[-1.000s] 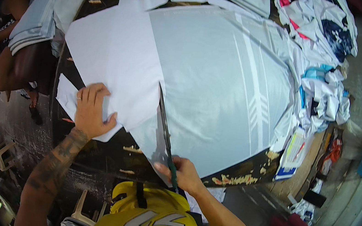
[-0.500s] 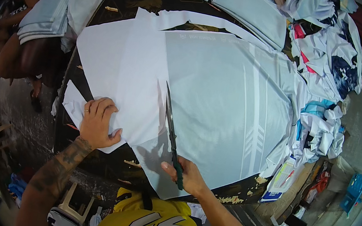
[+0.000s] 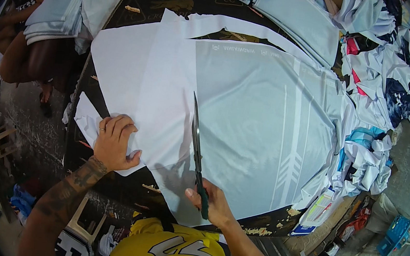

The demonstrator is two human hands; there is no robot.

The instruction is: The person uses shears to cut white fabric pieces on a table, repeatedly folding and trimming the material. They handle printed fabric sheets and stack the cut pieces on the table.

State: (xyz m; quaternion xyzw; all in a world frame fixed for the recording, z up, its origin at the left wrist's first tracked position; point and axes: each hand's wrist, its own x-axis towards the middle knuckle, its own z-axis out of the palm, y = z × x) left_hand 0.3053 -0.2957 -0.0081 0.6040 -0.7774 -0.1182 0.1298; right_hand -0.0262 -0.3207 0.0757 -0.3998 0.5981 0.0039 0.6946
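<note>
A large grey cloth (image 3: 238, 117) with pale stripes lies across the dark table. Over its left side is a plain white cloth (image 3: 145, 67), its edge meeting the grey one near the middle. My right hand (image 3: 212, 205) grips the dark green handles of a pair of scissors (image 3: 196, 142). Their long blades point away from me along the white cloth's right edge and look nearly closed together. Resting on the near left part of the white cloth is my left hand (image 3: 117, 144), fingers bent and pressed down, thumb apart. A small white piece (image 3: 86, 114) pokes out left of it.
Folded grey cloths (image 3: 296, 20) are stacked at the table's far edge. A heap of white and coloured scraps (image 3: 373, 83) lies on the right, with a flat printed packet (image 3: 314, 211) nearer me. At the left, a person sits with folded cloths (image 3: 59, 8) on their lap.
The whole view has shifted slightly, moving the table a little rightward in the picture. My hands, the scissors and the cloths keep nearly the same places relative to each other.
</note>
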